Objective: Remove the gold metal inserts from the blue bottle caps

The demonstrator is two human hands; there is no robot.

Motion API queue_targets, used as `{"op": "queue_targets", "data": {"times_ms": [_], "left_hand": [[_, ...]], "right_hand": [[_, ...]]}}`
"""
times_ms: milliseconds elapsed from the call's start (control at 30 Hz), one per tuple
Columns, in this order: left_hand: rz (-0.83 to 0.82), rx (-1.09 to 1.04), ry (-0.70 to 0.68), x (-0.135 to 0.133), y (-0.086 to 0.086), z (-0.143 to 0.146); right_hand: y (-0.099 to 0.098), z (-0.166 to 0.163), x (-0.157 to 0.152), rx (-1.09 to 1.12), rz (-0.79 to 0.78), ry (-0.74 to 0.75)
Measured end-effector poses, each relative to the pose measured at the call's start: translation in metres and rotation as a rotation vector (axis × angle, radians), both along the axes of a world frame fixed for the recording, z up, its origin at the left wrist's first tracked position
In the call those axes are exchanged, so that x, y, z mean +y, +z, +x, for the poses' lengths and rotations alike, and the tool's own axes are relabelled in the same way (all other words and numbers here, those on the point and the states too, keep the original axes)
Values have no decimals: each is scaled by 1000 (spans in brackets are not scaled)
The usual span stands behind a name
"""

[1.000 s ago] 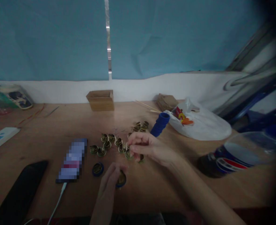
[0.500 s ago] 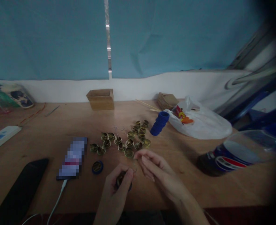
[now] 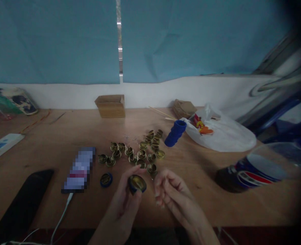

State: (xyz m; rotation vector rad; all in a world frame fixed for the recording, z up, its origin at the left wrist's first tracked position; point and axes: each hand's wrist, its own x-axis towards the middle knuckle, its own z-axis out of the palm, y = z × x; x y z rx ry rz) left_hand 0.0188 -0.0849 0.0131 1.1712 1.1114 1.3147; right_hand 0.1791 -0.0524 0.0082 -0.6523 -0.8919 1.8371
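Observation:
My left hand (image 3: pixel 126 200) is closed around a round brass-coloured piece with a dark blue rim (image 3: pixel 137 183), its hollow-looking face tilted up toward me. To the right of it, my right hand (image 3: pixel 172 190) has its thumb and fingers pinched together; whatever is between them is too small to make out. Just beyond the right fingertips lies a small brass-coloured cup (image 3: pixel 152 168). Several more brass cups (image 3: pixel 132 158) spread over the table behind both hands. A brass piece in a blue ring (image 3: pixel 106 179) rests left of my left hand.
A leaning stack of blue rings (image 3: pixel 175 133) stands behind the cups, beside a white plastic bag (image 3: pixel 224 136). At right is a Pepsi bottle (image 3: pixel 252 173). A plugged-in phone (image 3: pixel 79 170) and a black flat object (image 3: pixel 25 200) lie left. An open cardboard box (image 3: pixel 111 107) sits at the back.
My left hand has turned, so the brass piece's face shows more. My right hand has drawn down and right, with its fingers more closed. A brass cup shows beside its fingertips.

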Motion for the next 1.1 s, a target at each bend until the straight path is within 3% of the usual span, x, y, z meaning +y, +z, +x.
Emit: {"op": "queue_targets", "data": {"times_ms": [167, 367, 633, 1100], "left_hand": [[107, 125, -31, -3, 2, -3], [234, 273, 101, -2, 0, -4], [348, 379, 171, -2, 4, -4], [579, 635, 87, -1, 2, -13]], "right_hand": [[-8, -6, 1, 75, -20, 82], [-2, -13, -2, 100, -25, 101], [-5, -13, -6, 114, -29, 88], [-7, -17, -3, 104, -45, 77]]}}
